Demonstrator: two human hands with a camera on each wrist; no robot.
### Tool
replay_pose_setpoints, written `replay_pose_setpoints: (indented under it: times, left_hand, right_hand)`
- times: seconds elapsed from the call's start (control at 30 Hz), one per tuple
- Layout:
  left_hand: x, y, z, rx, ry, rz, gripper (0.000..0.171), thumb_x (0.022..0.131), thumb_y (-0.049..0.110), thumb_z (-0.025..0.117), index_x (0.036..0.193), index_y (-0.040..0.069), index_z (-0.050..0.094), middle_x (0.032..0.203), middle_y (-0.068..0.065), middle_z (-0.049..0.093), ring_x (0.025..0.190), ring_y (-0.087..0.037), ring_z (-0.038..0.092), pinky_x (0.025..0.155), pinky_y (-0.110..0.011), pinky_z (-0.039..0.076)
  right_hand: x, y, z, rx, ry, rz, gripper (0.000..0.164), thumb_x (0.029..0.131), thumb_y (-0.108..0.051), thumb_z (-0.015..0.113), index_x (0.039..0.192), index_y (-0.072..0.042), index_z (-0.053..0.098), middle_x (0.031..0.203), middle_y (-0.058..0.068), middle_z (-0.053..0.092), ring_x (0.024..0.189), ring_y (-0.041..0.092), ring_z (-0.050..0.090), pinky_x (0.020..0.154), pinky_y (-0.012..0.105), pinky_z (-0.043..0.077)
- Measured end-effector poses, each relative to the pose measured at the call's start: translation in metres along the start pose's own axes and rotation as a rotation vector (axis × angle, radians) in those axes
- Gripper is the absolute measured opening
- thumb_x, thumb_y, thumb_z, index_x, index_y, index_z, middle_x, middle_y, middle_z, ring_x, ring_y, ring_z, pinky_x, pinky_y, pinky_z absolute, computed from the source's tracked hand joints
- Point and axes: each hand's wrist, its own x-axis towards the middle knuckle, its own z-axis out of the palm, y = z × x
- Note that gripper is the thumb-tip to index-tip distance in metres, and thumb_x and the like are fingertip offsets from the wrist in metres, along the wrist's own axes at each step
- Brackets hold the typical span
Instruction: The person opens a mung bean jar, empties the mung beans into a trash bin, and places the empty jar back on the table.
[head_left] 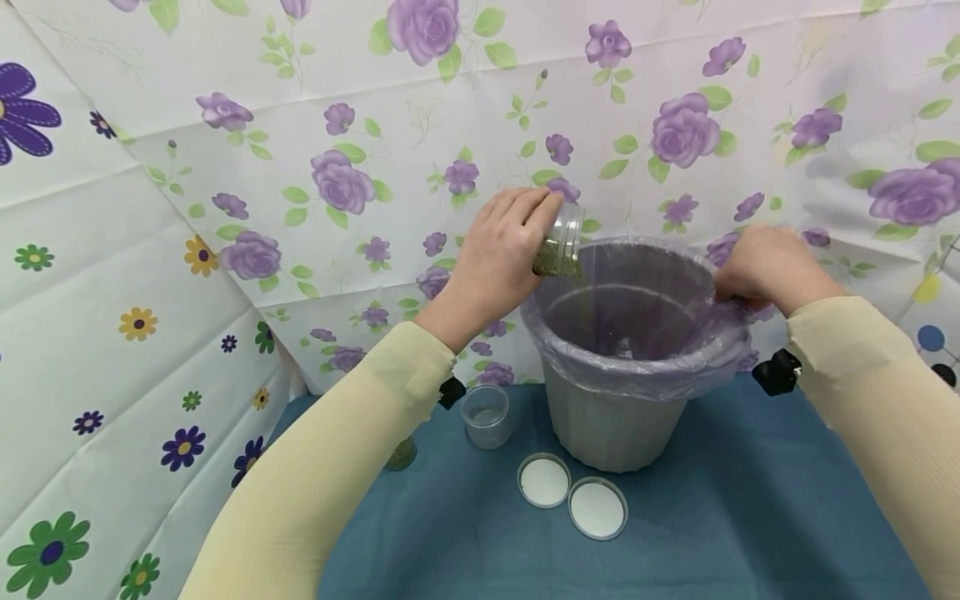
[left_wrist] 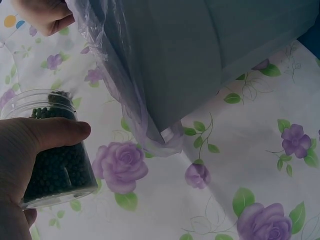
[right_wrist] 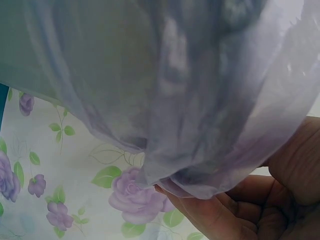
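My left hand (head_left: pixel 498 250) grips a see-through jar (head_left: pixel 564 237), tipped sideways at the left rim of a trash bin (head_left: pixel 607 425). Small green beans (left_wrist: pixel 57 160) fill much of the jar, and a faint stream falls from its mouth into the bin. A thin purple trash bag (head_left: pixel 637 379) lines the bin and folds over its rim. At the bin's right side, my right hand (head_left: pixel 772 267) holds a bunched edge of that bag, its fingers (right_wrist: pixel 215 215) curled under the plastic in the right wrist view.
On the blue tablecloth (head_left: pixel 465 533), a second clear jar (head_left: pixel 486 421) stands left of the bin. Two round lids with white insides, one lid (head_left: pixel 544 482) beside the other lid (head_left: pixel 597 509), lie in front. My left sleeve partly hides a container of green bits (head_left: pixel 402 454). Flowered sheeting (head_left: pixel 465 108) hangs behind.
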Motion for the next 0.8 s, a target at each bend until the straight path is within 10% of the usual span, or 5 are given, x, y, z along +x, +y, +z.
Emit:
replay_pose_setpoints:
  times: [0.8]
  left_hand:
    - [-0.0005, -0.0012, 0.0017, -0.001, 0.012, 0.01, 0.07, 0.069, 0.018, 0.076, 0.133, 0.008, 0.049, 0.133, -0.009, 0.053, 0.126, -0.024, 0.047, 0.115, -0.031, 0.027]
  right_hand:
    - [0.0, 0.0008, -0.0009, -0.01, 0.005, -0.029, 0.022, 0.068, -0.022, 0.069, 0.058, -0.005, 0.06, 0.048, 0.002, 0.053, 0.045, 0.019, 0.053, 0.045, 0.032, 0.042]
